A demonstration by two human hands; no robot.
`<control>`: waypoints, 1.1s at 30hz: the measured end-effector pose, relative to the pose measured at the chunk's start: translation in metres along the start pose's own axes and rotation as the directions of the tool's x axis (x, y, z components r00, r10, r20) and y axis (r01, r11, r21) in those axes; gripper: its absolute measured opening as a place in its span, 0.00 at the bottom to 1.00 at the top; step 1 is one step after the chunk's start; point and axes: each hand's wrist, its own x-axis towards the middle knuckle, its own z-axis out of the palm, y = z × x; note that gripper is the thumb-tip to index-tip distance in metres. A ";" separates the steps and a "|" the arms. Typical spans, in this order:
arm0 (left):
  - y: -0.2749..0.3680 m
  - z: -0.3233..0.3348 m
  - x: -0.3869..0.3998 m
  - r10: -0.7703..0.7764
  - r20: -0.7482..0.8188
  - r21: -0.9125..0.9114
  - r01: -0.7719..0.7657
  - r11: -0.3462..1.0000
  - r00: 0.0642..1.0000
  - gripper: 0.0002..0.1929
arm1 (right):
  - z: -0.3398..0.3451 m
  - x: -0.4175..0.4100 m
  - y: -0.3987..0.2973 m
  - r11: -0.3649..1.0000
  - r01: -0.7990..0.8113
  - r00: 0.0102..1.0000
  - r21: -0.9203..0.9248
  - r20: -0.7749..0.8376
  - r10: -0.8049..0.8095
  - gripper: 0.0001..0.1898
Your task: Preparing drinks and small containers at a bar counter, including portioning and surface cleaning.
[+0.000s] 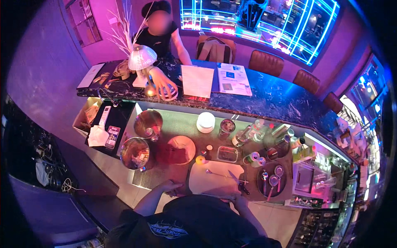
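My left hand (170,187) is at the near edge of the work counter, left of a pale cutting board (214,186), its fingers apart and nothing seen in it. My right hand (238,201) is at the board's near right corner, partly hidden by my body; what it holds cannot be told. On the board lie a long bar spoon (220,174) and a knife (237,180) with a dark handle, crossing each other. A yellow citrus fruit (200,160) touches the board's far left. Strainers and a spoon lie on a round dark tray (261,176) at the right.
Two metal bowls (135,153) stand left of a round board with a dark cloth (180,154). Stacked white coasters (205,121), bottles (242,136) and cans (255,156) stand farther back. Across the raised marble bar (269,93), a person's hand covers a glass (167,92) beside a lamp (142,58).
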 end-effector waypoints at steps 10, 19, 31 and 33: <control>0.009 -0.001 -0.012 -0.015 0.024 -0.028 0.016 0.999 1.000 0.37 | 0.026 0.021 0.022 0.990 -0.021 0.997 -0.136 0.070 0.031 0.41; 0.002 -0.004 -0.001 -0.011 0.016 0.019 0.011 1.000 1.000 0.36 | 0.029 0.022 0.023 0.971 0.020 0.999 -0.238 0.030 -0.013 0.41; 0.014 -0.001 -0.015 0.000 0.026 0.010 -0.001 1.000 1.000 0.37 | 0.019 0.016 0.013 0.972 -0.063 0.997 -0.226 0.021 0.069 0.40; 0.013 -0.002 -0.012 -0.016 0.021 0.025 0.015 1.000 1.000 0.37 | 0.020 0.018 0.016 0.972 -0.050 0.998 -0.228 0.032 0.059 0.39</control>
